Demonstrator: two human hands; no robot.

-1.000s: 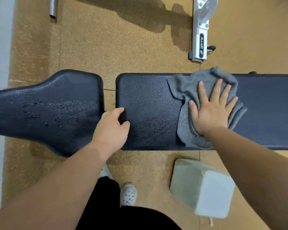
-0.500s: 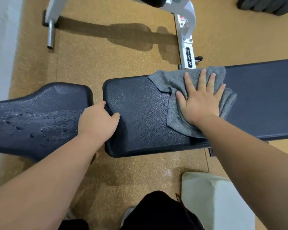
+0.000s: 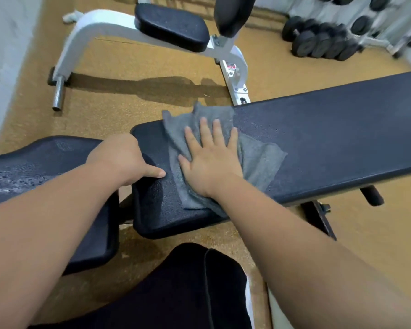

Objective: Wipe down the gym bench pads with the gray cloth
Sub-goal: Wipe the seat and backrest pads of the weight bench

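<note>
A long black back pad (image 3: 330,138) runs from the centre to the right edge. On its left end lies the gray cloth (image 3: 256,160), crumpled and spilling over the far edge. My right hand (image 3: 211,160) presses flat on the cloth with straight, spread fingers. My left hand (image 3: 124,157) grips the left end of this pad, thumb on top and fingers curled down into the gap. The black seat pad (image 3: 43,160) at the left carries water droplets.
A second white-framed bench (image 3: 100,29) with black pads stands behind on the cork-coloured floor (image 3: 128,67). Black dumbbells (image 3: 323,41) sit on a rack at the back right. A white wall (image 3: 5,43) borders the left. My dark-clothed legs fill the bottom.
My right hand has slid the cloth leftward along the back pad, close to my left hand. The view has tilted up, bringing the second bench and the dumbbells into sight.
</note>
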